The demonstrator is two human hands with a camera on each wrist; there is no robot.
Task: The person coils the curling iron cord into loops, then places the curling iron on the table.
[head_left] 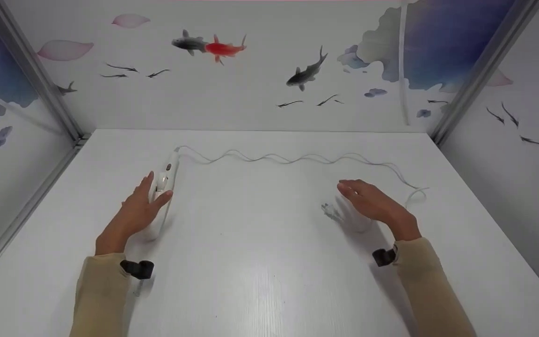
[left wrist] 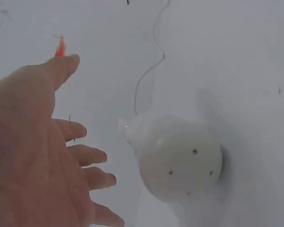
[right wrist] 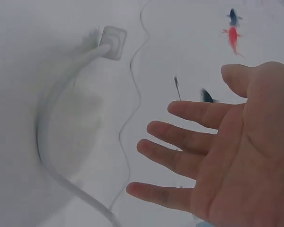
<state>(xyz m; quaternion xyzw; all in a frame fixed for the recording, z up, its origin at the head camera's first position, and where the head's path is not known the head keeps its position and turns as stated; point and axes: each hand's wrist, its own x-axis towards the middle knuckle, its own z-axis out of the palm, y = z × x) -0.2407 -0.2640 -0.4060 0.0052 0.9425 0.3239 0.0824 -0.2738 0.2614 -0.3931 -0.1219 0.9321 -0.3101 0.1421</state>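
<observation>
A long white corded device (head_left: 172, 164) with a small reddish button lies on the left of the white table. Its rounded end (left wrist: 180, 163), dotted with several small holes, faces the left wrist camera; its kind is unclear. Over the device hovers my left hand (head_left: 134, 210), fingers extended and holding nothing; part of the body is hidden behind it. My right hand (head_left: 376, 201) hangs above the cord's other end, fingers straight and apart from it. Beside it lies a white plug (head_left: 329, 211), from which a thick cord loop (right wrist: 43, 137) curves in the right wrist view.
The thin part of the cord (head_left: 289, 162) runs in waves across the back of the table (head_left: 251, 243). White panels (head_left: 260, 93) printed with fish and petals enclose the back and sides, with metal posts (head_left: 480, 75) at the corners.
</observation>
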